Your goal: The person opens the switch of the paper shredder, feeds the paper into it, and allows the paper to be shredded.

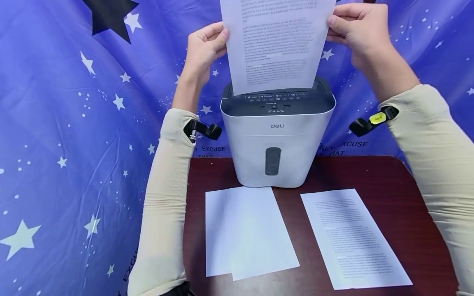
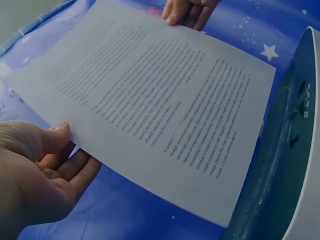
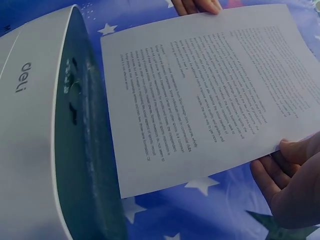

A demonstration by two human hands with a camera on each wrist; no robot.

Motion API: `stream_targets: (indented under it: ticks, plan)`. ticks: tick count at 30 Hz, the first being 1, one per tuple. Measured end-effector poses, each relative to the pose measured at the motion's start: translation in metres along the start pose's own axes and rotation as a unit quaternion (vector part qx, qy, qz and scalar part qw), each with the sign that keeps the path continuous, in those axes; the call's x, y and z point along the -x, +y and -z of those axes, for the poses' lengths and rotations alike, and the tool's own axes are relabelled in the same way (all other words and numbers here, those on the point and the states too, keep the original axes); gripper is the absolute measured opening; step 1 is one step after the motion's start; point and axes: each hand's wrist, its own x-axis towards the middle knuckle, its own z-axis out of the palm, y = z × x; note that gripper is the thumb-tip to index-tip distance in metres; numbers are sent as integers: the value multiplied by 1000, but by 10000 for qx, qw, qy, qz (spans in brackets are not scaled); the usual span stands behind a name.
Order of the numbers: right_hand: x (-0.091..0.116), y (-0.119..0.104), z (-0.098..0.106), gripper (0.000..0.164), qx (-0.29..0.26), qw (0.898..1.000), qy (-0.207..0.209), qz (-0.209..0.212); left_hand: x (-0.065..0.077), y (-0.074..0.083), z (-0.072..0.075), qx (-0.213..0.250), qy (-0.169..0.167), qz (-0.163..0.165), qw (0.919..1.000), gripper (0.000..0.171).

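A printed sheet of paper (image 1: 274, 45) is held upright above a white paper shredder (image 1: 275, 144) with a dark top. My left hand (image 1: 205, 49) pinches the sheet's left edge between thumb and fingers. On the opposite edge, my right hand (image 1: 361, 33) pinches it the same way. The sheet's lower edge hangs close over the shredder's top (image 1: 277, 105); whether it touches the slot, I cannot tell. Both wrist views show the paper (image 2: 150, 100) flat and taut between the two hands, beside the shredder (image 3: 30, 125).
The shredder stands at the back of a dark red table (image 1: 392, 181). In front of it lie overlapping blank-looking sheets (image 1: 248, 234) on the left and one printed sheet (image 1: 355, 242) on the right. A blue star-patterned cloth (image 1: 74, 144) hangs behind and to the left.
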Motion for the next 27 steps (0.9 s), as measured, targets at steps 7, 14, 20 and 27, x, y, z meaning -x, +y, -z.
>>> stream_targets:
  ticks: [7, 14, 20, 27]
  plan:
    - [0, 11, 6, 21, 430, 9987, 254, -75, 0, -12, -3, -317, -14, -87, 9995, 29]
    - [-1, 16, 8, 18, 240, 9990, 346, -155, 3, -19, -3, -405, 61, -49, 9992, 28]
    - [2, 21, 10, 18, 273, 9990, 345, -77, 6, -23, -3, -468, 63, -77, 9989, 28]
    - [3, 25, 9, 20, 399, 9986, 350, 38, 7, -24, -2, -500, 34, -159, 9986, 27]
